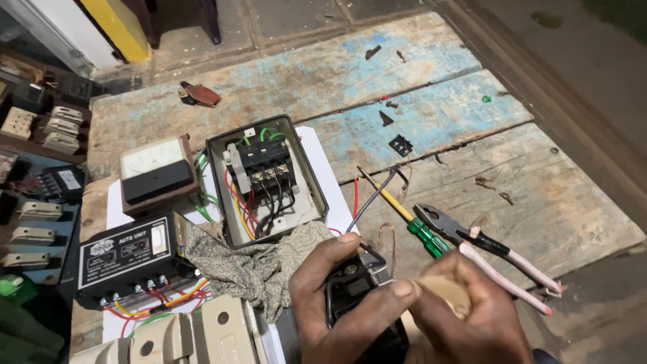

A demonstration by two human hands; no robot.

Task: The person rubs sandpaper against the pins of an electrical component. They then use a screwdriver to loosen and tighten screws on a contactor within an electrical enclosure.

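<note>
My left hand (340, 300) grips a small black electrical part (350, 290) with a metal clip, thumb laid across its top. My right hand (472, 317) is closed around a pale wooden tool handle (445, 293) whose tip meets the black part; the tip is hidden. Just beyond my hands lies an open grey switch box (266, 178) with a black three-pole block and red, yellow, green and black wires inside. A crumpled grey cloth (256, 259) lies between the box and my left hand.
Pliers with pale pink grips (485, 246) and a green-and-yellow screwdriver (411, 222) lie to the right on the worn wooden bench (539, 202). A black control unit (128, 256), a panel meter (156, 172) and beige switch housings (189, 337) sit to the left.
</note>
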